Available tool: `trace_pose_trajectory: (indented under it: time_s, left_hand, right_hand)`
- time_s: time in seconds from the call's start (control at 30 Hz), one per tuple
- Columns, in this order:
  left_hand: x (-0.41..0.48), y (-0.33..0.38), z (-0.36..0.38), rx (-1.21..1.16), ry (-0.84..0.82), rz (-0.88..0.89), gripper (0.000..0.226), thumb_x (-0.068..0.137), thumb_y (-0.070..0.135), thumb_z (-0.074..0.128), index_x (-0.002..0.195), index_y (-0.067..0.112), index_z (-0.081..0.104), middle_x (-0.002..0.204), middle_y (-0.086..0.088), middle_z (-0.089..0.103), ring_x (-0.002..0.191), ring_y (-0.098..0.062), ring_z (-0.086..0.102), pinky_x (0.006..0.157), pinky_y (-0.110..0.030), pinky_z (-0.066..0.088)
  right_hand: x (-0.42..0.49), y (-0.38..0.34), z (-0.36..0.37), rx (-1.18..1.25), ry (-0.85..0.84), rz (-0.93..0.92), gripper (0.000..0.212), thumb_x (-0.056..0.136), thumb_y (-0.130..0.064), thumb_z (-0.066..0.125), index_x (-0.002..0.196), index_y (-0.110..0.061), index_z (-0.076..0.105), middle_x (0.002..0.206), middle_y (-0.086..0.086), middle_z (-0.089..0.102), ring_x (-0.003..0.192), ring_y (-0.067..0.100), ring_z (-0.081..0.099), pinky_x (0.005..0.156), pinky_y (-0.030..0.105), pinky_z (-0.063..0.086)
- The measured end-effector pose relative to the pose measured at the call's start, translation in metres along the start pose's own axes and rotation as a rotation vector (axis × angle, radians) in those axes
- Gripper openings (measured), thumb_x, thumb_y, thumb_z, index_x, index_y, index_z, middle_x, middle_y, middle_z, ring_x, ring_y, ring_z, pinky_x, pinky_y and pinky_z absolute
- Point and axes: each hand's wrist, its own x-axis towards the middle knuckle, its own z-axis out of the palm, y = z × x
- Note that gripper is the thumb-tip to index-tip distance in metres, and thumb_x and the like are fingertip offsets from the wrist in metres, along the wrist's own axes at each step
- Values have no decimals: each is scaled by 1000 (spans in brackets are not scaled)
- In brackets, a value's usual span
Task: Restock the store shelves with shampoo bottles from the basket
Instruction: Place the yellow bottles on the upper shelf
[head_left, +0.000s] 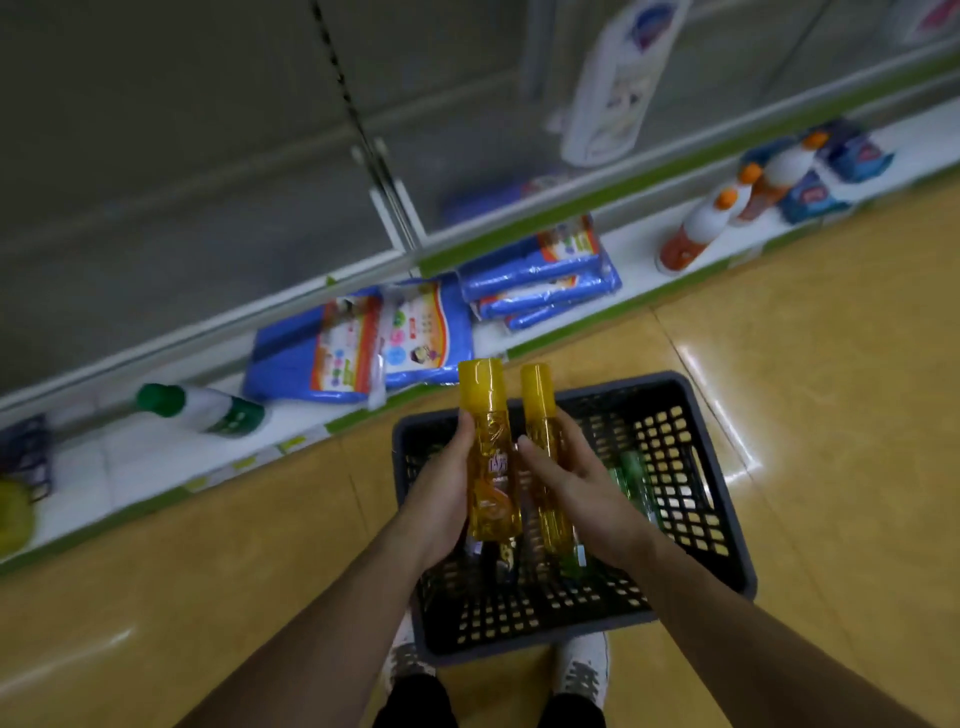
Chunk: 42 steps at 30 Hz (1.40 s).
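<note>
Yellow translucent plastic shampoo bottle with the wider cap (491, 457) is standing upright in the left hand (441, 499), whose fingers are curling round its lower body. I am watching the right hand (576, 488) gripping a slimmer yellow shampoo bottle (540, 415) just beside it, fingers closing round its middle. Both are hovering above the dark grey perforated plastic basket (613, 387), which is sitting on the tan tiled floor (831, 364). A green bottle (631, 473) is lying inside the basket. Beyond, the white bottom shelf with a green edge (639, 244) is carrying blue plastic packets (540, 275), white bottles with orange caps (696, 228) and a tilted white bottle with a green cap (208, 408).
</note>
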Motion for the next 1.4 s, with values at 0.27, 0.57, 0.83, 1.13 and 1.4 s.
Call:
trace_pose_trajectory:
  time_s: [0.27, 0.57, 0.83, 1.13, 1.4]
  left_hand:
    - [-106, 94, -14, -88, -42, 208, 52, 106, 45, 24, 129, 19, 62, 123, -10, 70, 108, -24, 68, 75, -37, 54]
    - [-206, 170, -30, -121, -34, 378, 53, 105, 48, 31, 138, 15, 54, 130, -12, 66, 119, -27, 64, 96, -46, 52]
    - [-289, 202, -32, -202, 69, 462, 54, 102, 54, 33, 130, 19, 63, 124, -13, 70, 115, -32, 66, 100, -50, 50]
    - [-358, 247, -31, -116, 270, 627, 61, 93, 63, 46, 126, 15, 63, 99, -5, 77, 82, -17, 74, 64, -29, 57]
    - [-405, 288, -29, -32, 370, 849, 35, 89, 32, 69, 124, 32, 64, 115, 2, 74, 109, -21, 70, 100, -53, 50]
  right_hand:
    - [-41, -105, 81, -7, -77, -57, 34, 106, -23, 37, 129, -31, 61, 122, -2, 71, 118, 19, 65, 95, 39, 54]
    - [-76, -186, 157, -31, -150, -212, 31, 91, -23, 67, 121, -24, 60, 116, 5, 71, 108, 26, 70, 95, 52, 55]
    - [-115, -241, 208, -61, -272, -316, 36, 93, -31, 60, 128, -38, 59, 110, -5, 76, 104, 15, 72, 87, 37, 59]
    - [-151, -297, 259, 90, -464, -256, 51, 87, -40, 61, 125, -6, 54, 108, 15, 70, 75, 20, 62, 68, 35, 49]
    - [-165, -337, 293, 89, -625, -269, 42, 102, -39, 44, 135, -19, 60, 129, 12, 67, 121, 30, 64, 100, 54, 49]
